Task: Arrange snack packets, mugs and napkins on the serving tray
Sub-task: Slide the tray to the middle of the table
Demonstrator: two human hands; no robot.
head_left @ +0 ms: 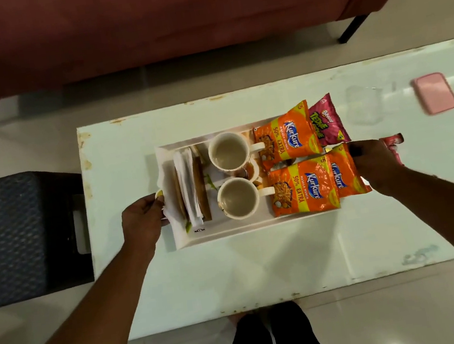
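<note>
**Two hands on a loaded tray**

We've got the white tray sitting on the table, and it's pretty full. Our left hand grips the tray's left end, thumb curled over the rim right by the napkins, which stand in a wooden holder. Our right hand is closed around the right end, fingers partly hidden behind the packets. Two mugs sit mid-tray, one behind the other, handles pointing right. Three orange packets and a pink packet overlap each other on the right side. Off the tray, a pink case lies well apart on the far right of the table.
</note>
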